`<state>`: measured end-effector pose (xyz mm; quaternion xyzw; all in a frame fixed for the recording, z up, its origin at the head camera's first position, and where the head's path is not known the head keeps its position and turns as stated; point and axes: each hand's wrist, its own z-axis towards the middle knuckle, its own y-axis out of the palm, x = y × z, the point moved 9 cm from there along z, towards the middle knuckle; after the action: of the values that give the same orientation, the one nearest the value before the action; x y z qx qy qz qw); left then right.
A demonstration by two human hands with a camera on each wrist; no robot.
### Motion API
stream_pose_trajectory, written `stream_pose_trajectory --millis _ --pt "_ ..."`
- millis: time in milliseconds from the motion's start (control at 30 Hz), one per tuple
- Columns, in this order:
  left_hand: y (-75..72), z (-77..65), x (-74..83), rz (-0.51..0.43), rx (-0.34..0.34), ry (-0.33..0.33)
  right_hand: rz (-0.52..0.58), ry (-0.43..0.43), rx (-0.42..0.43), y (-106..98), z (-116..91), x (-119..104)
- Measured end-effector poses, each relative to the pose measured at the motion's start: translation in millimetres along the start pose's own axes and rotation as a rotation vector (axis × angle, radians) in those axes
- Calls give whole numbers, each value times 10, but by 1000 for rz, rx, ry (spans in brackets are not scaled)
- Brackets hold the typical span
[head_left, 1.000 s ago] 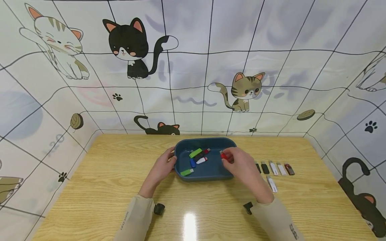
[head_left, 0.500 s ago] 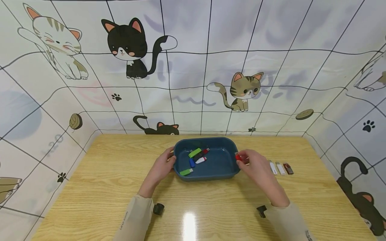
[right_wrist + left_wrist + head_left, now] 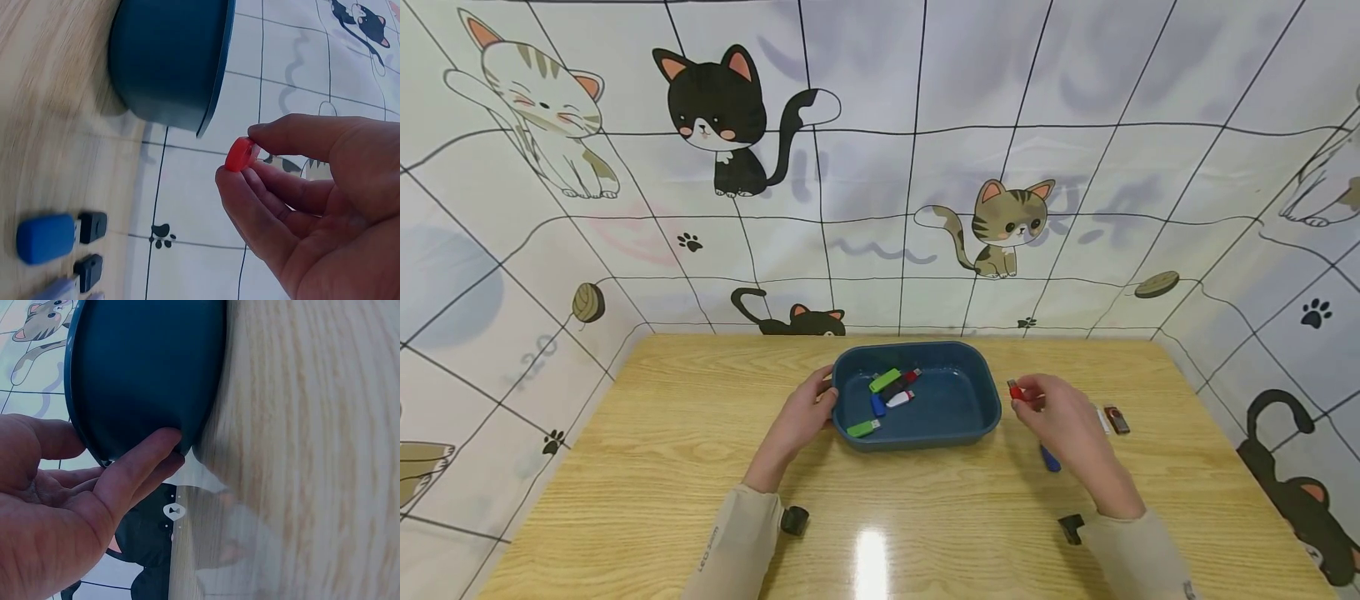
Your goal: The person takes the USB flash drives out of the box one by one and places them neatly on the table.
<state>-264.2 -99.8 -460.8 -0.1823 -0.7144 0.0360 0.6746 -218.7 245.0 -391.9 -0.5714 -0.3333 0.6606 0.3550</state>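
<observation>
A dark blue plastic basin [image 3: 955, 412] stands on the table with several USB sticks in its left half, among them a light green stick [image 3: 885, 381], a white stick [image 3: 900, 399] and a small blue one [image 3: 877, 406]. My left hand [image 3: 801, 417] grips the basin's left end, thumb at the rim and fingers against the outer wall. Just right of the basin, my right hand [image 3: 1063, 421] pinches a red USB stick [image 3: 240, 154] between thumb and index finger, above the table. Its metal plug [image 3: 1012, 382] points away from me.
More USB sticks lie on the wooden table [image 3: 925, 517] below and right of my right hand: a blue stick [image 3: 1049, 458], a brownish-red one [image 3: 1117, 420], and black ones [image 3: 94, 226] partly hidden in the head view. A cat-patterned cloth [image 3: 880, 167] rises behind the table.
My right hand has moved right with the red USB stick, from over the basin's inside, past its right rim, to above the table. The left hand has stayed at the basin.
</observation>
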Motion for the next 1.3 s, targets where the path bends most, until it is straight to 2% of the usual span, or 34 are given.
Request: stream_pose_trajectory --millis 500,767,1100,1300 --pt "-1 -17 18 9 3 6 -5 41 -29 -111 -120 346" --pt "2 -15 7 -21 -2 8 -27 65 -44 -143 -178 506" --pt "9 -4 -1 -8 -3 10 -61 59 -39 -215 -254 676" --pt "8 -13 8 7 -7 10 -66 90 -64 -211 -300 782"
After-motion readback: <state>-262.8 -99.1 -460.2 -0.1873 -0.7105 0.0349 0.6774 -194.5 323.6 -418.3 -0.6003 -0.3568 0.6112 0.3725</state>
